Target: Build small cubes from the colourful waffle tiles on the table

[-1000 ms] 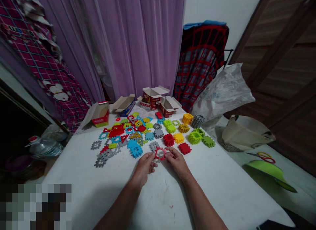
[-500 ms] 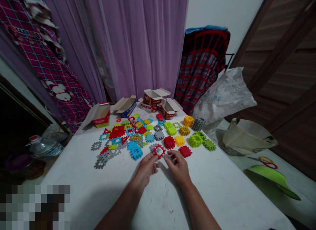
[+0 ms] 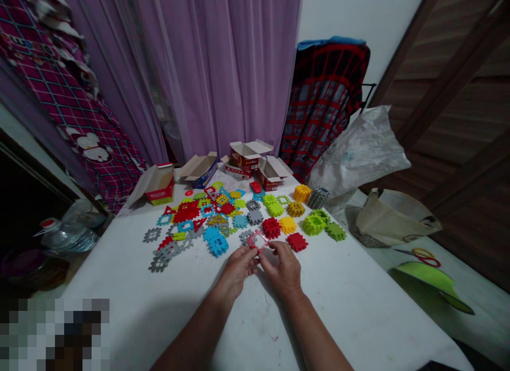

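Observation:
A red square frame piece [image 3: 258, 241] with toothed edges is held over the white table. My left hand [image 3: 239, 267] grips its lower left side with fingers closed. On its right side, my right hand [image 3: 283, 264] has its thumb and fingers closed around the edge. Just beyond the hands are a grey piece [image 3: 246, 236], a red stack [image 3: 271, 228] and a flat red square [image 3: 297, 242]. Blue pieces [image 3: 217, 242] lie to the left, near a spread of red, grey and green ones. Yellow [image 3: 287, 224] and green [image 3: 314, 223] stacks stand to the right.
Open cardboard boxes [image 3: 201, 170] line the back of the white table [image 3: 255, 318] before a purple curtain. Beyond the right edge are a cloth bag [image 3: 392, 217], scissors [image 3: 424, 256] and a green round object [image 3: 432, 283]. A plastic bottle [image 3: 69, 234] is off the left side.
My right hand has moved left and closed on the red frame piece. The piece is now tilted between both hands; the camera view has shifted slightly.

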A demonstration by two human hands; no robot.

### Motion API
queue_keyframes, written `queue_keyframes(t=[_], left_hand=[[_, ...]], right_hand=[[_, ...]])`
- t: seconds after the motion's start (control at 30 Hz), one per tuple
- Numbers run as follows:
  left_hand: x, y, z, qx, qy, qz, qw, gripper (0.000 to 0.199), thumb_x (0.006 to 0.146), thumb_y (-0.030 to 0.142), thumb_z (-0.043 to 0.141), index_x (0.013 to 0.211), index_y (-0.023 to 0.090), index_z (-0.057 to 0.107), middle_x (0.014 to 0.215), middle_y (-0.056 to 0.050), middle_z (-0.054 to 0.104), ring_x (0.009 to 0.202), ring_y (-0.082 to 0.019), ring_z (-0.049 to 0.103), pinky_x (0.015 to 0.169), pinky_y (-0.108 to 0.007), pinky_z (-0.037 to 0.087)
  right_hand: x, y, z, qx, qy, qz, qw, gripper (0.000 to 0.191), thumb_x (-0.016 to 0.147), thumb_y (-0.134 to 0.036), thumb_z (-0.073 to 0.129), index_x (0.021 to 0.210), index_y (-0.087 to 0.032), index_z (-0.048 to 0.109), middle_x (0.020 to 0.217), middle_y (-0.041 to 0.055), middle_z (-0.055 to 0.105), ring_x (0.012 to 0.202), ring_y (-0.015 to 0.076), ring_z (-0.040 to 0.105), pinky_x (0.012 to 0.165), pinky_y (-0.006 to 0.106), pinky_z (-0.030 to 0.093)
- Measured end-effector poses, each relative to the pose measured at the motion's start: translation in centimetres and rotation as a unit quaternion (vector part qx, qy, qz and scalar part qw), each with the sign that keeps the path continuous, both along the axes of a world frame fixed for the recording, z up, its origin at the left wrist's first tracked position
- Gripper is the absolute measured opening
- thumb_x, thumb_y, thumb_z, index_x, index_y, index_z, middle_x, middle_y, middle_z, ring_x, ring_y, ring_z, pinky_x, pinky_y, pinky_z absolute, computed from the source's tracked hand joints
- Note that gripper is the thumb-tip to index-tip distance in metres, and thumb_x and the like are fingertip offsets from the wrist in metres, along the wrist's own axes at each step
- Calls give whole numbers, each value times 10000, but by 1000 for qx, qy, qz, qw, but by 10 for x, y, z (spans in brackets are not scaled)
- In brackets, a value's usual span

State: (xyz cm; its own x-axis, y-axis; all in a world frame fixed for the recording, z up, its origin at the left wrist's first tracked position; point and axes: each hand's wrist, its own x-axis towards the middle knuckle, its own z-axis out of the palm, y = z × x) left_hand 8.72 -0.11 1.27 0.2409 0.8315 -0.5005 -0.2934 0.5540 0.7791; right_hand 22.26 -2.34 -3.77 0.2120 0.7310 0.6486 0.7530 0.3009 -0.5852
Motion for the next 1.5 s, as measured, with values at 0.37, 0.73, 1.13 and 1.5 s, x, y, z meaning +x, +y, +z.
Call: queue_keyframes(t=[0.37, 0.73, 1.13, 1.5], left_hand=[[-16, -13, -32, 181, 167, 37, 968, 400, 653, 561, 717, 702, 184, 594, 726, -23, 638, 590, -115, 564, 415, -179, 331], [-18, -16, -30, 182, 167, 34, 968, 289, 719, 453, 704, 668, 181, 620, 591, 5, 587, 501, -93, 512, 409, -179, 306], [-18, -17, -32, 183, 167, 28, 968, 337, 722, 508, 694, 682, 183, 615, 577, 6, 584, 453, -81, 470, 412, -187, 321], [-139, 56, -3, 315, 379, 147, 857, 275, 822, 482, 595, 854, 220, 675, 775, -30, 692, 691, -166, 613, 642, -255, 484]], right_hand=[[24, 36, -6, -33, 23, -161, 986, 303, 819, -491, 605, 882, -195, 624, 847, 69, 655, 752, 199, 574, 699, 314, 441], [28, 51, -14, -63, -17, -182, 981, 336, 839, -519, 566, 874, -190, 625, 859, 79, 654, 814, 223, 583, 731, 319, 426], [29, 49, -12, -45, -36, -181, 982, 409, 853, -560, 559, 947, -171, 639, 889, 97, 660, 840, 237, 590, 748, 339, 438], [11, 28, -7, 77, -86, -17, 993, 90, 908, -252, 565, 894, -224, 649, 816, 48, 693, 754, 184, 629, 696, 302, 479]])
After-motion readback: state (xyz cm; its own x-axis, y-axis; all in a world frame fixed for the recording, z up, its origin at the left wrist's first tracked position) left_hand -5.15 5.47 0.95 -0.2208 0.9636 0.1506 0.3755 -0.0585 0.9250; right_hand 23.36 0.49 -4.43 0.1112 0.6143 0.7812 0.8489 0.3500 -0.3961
